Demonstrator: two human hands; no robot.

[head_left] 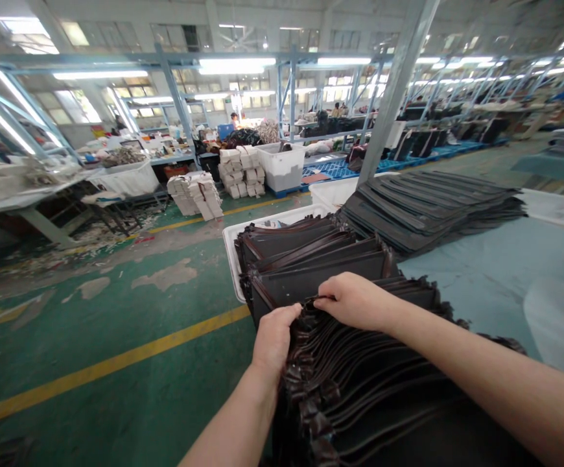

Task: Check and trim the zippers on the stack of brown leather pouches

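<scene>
1. Dark brown, leather-like material makes up the panels (360, 383), which stand on edge in a tight row running from the bottom centre of the frame up towards the middle, each with a crinkled zip edge along its top
2. The left hand (275, 337), low and centre, is closed over the left end of the row, fingers curled down around the top edges of several panels
3. The right hand (354, 301), just above and to the right of it, lies on top of the row with its fingertips pinched shut on the upper edge of one panel; the two hands are near each other but not touching
4. Beyond the hands, more pieces of the same kind fill a white tray (230, 250) at the middle of the frame
5. To the upper right of the tray, a flat stack of dark sheets (428, 207) lies fanned on the blue-grey table (486, 272)
6. A grey steel post (393, 97) rises behind that stack toward the top of the frame
7. The left half shows a green floor (117, 305) crossed by a yellow line (117, 362), with white bundles (197, 194) piled on it in the upper middle and a white bin (282, 165) just right of them
</scene>
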